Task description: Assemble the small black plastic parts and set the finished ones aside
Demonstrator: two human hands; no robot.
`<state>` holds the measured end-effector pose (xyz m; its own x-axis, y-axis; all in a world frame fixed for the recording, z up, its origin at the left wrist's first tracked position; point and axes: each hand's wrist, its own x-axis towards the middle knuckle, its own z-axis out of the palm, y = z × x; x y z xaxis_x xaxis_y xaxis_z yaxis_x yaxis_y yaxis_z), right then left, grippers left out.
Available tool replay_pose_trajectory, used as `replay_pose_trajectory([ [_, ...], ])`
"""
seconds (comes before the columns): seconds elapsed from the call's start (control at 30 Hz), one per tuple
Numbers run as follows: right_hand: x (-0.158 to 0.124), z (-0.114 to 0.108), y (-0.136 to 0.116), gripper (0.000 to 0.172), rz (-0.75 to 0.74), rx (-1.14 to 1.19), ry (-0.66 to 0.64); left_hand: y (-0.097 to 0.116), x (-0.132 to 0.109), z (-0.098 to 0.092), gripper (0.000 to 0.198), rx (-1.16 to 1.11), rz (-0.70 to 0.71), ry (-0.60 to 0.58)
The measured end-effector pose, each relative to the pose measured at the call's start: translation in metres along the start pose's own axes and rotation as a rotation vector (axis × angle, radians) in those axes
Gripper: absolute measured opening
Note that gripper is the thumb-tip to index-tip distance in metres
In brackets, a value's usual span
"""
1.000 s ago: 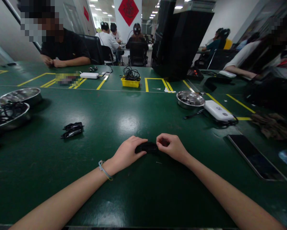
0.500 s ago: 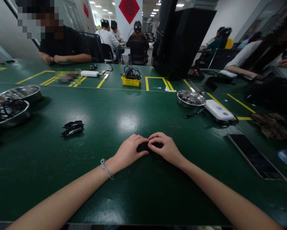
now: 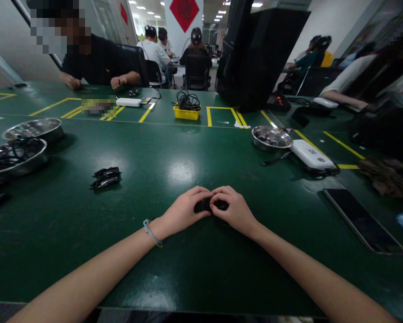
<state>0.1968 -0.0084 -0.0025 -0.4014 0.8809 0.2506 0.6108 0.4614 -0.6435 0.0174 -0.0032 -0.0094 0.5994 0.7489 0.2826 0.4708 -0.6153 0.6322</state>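
Note:
Both my hands rest on the green table (image 3: 174, 264) near its front middle, pressed together around a small black object (image 3: 206, 205). My left hand (image 3: 184, 210) curls its fingers over the object's left end. My right hand (image 3: 231, 208) pinches its right end, fingertips touching those of the left. Most of the object is hidden under my fingers, so I cannot make out what it is. A thin band sits on my left wrist.
Two small black bundles (image 3: 105, 177) lie to the left. Steel bowls (image 3: 18, 154) stand at the far left, one with black cables. Another steel bowl (image 3: 271, 137), a white power bank (image 3: 311, 154) and a phone (image 3: 358, 218) lie at the right. People sit across and beside the table.
My hands have closed in on each other; the black object, partly exposed between them before, is now almost covered. The view shifted slightly.

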Motion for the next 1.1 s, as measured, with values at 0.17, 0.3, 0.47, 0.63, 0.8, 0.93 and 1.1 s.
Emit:
replay_pose_trajectory([
  [0.17, -0.001, 0.003, 0.000, 0.006, 0.009, -0.006, 0.024, -0.003, -0.001, 0.000, 0.037, 0.039, 0.029, 0.004],
  [0.3, -0.001, 0.002, -0.001, 0.007, 0.014, 0.003, 0.030, -0.004, -0.002, -0.001, 0.035, 0.099, 0.068, -0.023],
  [0.47, -0.001, 0.002, -0.002, 0.007, 0.023, 0.000, 0.030, -0.002, -0.003, -0.002, 0.037, 0.156, 0.122, -0.047],
  [0.63, -0.001, 0.004, 0.000, 0.007, 0.020, 0.009, 0.037, -0.001, -0.002, -0.004, 0.034, 0.169, 0.131, -0.072],
  [0.8, -0.001, -0.014, -0.001, 0.004, -0.028, -0.047, 0.039, -0.004, -0.002, -0.004, 0.029, 0.201, 0.124, -0.082],
  [0.93, -0.002, -0.041, -0.001, 0.011, -0.053, -0.110, -0.271, -0.006, -0.003, -0.003, 0.030, 0.218, 0.126, -0.074],
  [1.1, -0.004, -0.051, -0.001, 0.012, -0.012, -0.167, -0.623, -0.006, -0.002, -0.002, 0.030, 0.214, 0.137, -0.060],
])
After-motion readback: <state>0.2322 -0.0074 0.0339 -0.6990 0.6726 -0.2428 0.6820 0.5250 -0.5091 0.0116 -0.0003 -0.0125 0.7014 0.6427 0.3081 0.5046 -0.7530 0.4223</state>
